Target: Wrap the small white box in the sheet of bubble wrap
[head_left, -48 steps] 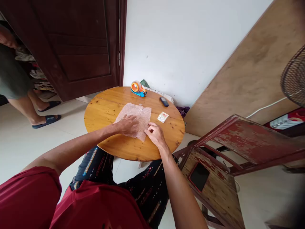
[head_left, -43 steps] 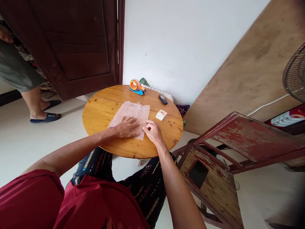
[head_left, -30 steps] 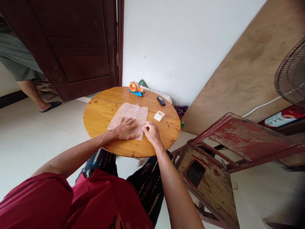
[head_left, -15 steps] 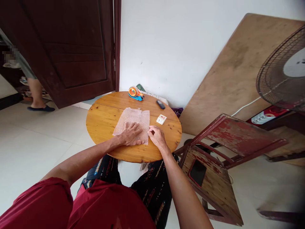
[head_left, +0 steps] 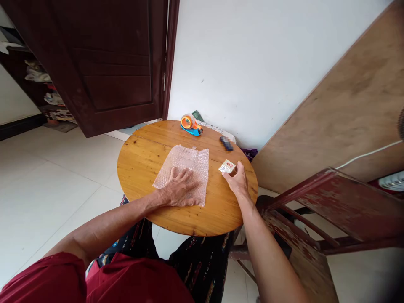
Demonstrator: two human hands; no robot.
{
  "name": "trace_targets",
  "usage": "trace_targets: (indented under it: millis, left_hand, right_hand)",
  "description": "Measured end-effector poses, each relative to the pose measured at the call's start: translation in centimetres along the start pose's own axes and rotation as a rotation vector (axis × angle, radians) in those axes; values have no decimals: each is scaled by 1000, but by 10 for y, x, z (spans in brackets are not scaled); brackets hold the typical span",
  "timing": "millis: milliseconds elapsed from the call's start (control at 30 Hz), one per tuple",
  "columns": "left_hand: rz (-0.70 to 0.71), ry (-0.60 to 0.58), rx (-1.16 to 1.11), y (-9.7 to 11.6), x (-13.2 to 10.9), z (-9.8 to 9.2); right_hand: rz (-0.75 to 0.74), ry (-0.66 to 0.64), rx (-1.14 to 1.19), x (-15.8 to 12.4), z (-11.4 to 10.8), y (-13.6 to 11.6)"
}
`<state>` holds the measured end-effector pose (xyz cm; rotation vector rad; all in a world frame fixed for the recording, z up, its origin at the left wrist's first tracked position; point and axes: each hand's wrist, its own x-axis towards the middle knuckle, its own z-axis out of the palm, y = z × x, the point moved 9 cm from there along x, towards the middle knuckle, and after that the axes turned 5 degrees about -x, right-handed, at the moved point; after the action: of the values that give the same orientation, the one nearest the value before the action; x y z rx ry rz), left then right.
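Observation:
My left hand [head_left: 181, 187] lies flat, fingers spread, on a sheet of clear bubble wrap [head_left: 189, 162] and presses it to the round wooden table [head_left: 135, 155]. To the right of the wrap, my right hand [head_left: 237, 180] has its thumb and fingers around a small pale box [head_left: 227, 165]. The box has a red mark and a printed label on it. Its lower right part is hidden by the fingers.
An orange and blue tape dispenser [head_left: 191, 124] stands at the table's back edge. A dark, blurred-out object [head_left: 226, 143] lies behind the box. A worn red wooden chair [head_left: 347, 210] is at the right, a dark door [head_left: 116, 63] at the back left.
My right hand has left the right edge of the bubble wrap and moved right to the small box, closing around it. My left hand stays on the wrap. The view has turned somewhat.

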<state>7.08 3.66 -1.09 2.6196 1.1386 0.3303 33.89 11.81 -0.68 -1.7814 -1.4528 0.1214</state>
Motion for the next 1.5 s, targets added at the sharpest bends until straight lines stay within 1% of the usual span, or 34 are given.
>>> trace_targets:
  millis: [67, 100, 167, 200, 233, 300, 367, 400, 433, 467, 500, 567, 633, 667, 700, 767, 867, 933, 967, 1033, 1100, 1167, 1367, 1500]
  left_hand:
    - [9, -3, -5, 0, 0, 1]
    - [11, -2, -9, 0, 1, 2]
    - [13, -1, -15, 0, 1, 3]
    - [13, -1, -17, -1, 1, 4]
    - [14, -2, -18, -1, 1, 4]
    - [15, -5, -18, -1, 1, 3]
    - [11, -9, -18, 0, 1, 2]
    - [6, -10, -18, 1, 2, 2]
    - [-2, -9, -18, 1, 3, 1]
    - [-10, -9, -21, 1, 3, 1]
    - [-16, -9, -26, 1, 4, 1]
    - [-17, -11, -39, 2, 6, -1]
    - [-14, -25, -68, 1, 6, -4]
    - [-10, -30, -91, -1, 5, -7]
    - [-10, -32, -117, -3, 4, -11]
    - [-14, -20, -159, -12, -2, -22]
    - [-114, 22, -112, -37, -15, -36]
    - [-166, 27, -78, -51, -24, -38]
    - [-173, 31, -75, -55, -28, -36]
    - [-185, 52, -90, -60, -34, -33]
    - [-204, 73, -111, -62, -37, -30]
    - [-210, 76, -126, -62, -38, -27]
    - [-161, 97, -138, -60, -37, -28]
    - [-169, 93, -135, -60, -38, -27]
  right_hand:
    - [63, -43, 56, 3, 7, 6]
    - [94, -46, 117, 3, 7, 4]
    - [124, -19, 300, -2, 0, -10]
    - [115, 11, 405, -6, -6, -24]
    - [73, -1, 494, -12, -9, -44]
    - [-46, -97, 614, -28, -5, -94]
    - [-91, -290, 694, -49, 17, -139]
    - [-93, -383, 731, -59, 31, -156]
    - [-83, -463, 757, -68, 46, -168]
    - [-69, -519, 769, -75, 59, -174]
    - [-48, -535, 768, -79, 71, -174]
    - [20, -482, 759, -77, 85, -159]
    - [85, -371, 752, -69, 87, -136]
    - [103, -336, 756, -66, 88, -127]
    - [112, -317, 758, -64, 88, -120]
    - [106, -324, 760, -63, 89, -115]
    - [58, -359, 750, -66, 90, -120]
    - [11, -399, 727, -70, 90, -127]
    - [-32, -427, 686, -73, 90, -131]
    - [-156, -463, 532, -79, 87, -140]
    - [-276, -457, 351, -85, 84, -148]
    - [-330, -435, 239, -88, 81, -151]
    - [-328, -381, 133, -89, 79, -151]
    - [-290, -369, 141, -87, 80, -149]
